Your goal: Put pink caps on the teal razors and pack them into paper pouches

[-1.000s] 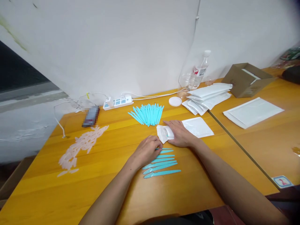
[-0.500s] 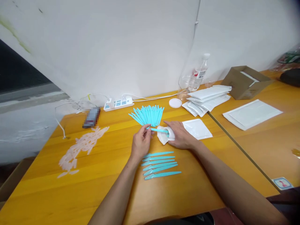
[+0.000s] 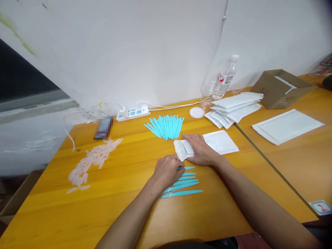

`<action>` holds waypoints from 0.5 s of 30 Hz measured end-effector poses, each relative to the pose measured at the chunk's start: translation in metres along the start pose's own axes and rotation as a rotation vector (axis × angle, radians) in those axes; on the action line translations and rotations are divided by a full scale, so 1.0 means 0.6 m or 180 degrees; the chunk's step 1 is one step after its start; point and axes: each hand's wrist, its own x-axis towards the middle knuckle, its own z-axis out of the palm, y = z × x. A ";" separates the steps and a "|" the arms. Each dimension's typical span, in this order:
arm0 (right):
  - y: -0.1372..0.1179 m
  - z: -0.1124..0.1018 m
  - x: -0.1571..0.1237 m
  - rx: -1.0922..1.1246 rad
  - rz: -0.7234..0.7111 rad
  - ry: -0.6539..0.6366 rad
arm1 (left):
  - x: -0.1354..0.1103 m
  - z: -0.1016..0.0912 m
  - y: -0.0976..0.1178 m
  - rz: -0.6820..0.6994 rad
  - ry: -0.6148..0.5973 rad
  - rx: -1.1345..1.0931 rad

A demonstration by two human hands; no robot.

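Observation:
My right hand (image 3: 199, 148) is wrapped around a white padded mailer (image 3: 181, 149), whose open mouth points left. Turquoise ends show inside it. Lower and to the left, my left hand (image 3: 169, 169) pinches the top one of a row of slim turquoise eyebrow razors (image 3: 186, 192), its fingers hiding the left ends of several. The razors in the row lie side by side, tips to the right, with clear covers at the left ends. Behind my hands spreads a fanned pile of similar turquoise razors (image 3: 167, 127).
Pale pink slim pieces (image 3: 90, 160) lie scattered at left, near a blurred phone (image 3: 103, 128). A power strip (image 3: 133, 113) sits by the wall. To the right are a flat mailer (image 3: 221, 141), stacked mailers (image 3: 236, 107), a bottle (image 3: 225, 81), a round lid (image 3: 197, 112) and a cardboard box (image 3: 281, 90).
My left hand has left a razor in the mailer's mouth and moved down to the row, closing on the top razor. My right hand still holds the mailer. The view shifted slightly.

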 end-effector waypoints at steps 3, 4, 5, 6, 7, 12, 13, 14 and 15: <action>-0.001 0.001 0.000 0.0020 0.0007 0.0008 | 0.005 0.005 0.008 -0.0040 0.0011 0.0154; -0.001 0.002 -0.001 0.0031 0.0014 0.0009 | 0.006 0.005 0.008 0.0033 0.0026 0.0152; 0.000 0.002 -0.001 0.0047 0.0026 0.0015 | 0.005 0.004 0.006 0.0140 0.0044 0.0114; 0.000 0.003 -0.001 0.0070 0.0038 0.0028 | 0.002 0.000 0.003 0.0267 0.0079 0.0024; 0.001 0.003 -0.002 0.0100 0.0049 0.0047 | -0.001 -0.005 -0.002 0.0374 0.0159 -0.0134; 0.005 0.003 -0.003 0.0197 0.0045 0.0091 | -0.023 -0.046 -0.037 -0.0073 0.1612 -0.1742; 0.004 0.003 -0.003 0.0200 0.0049 0.0092 | -0.024 -0.051 -0.043 -0.0256 0.1973 -0.2098; 0.003 0.003 -0.003 0.0206 0.0054 0.0098 | -0.022 -0.052 -0.048 -0.0396 0.2254 -0.2413; 0.002 0.003 -0.003 0.0220 0.0057 0.0105 | -0.018 -0.049 -0.051 -0.0499 0.2435 -0.2685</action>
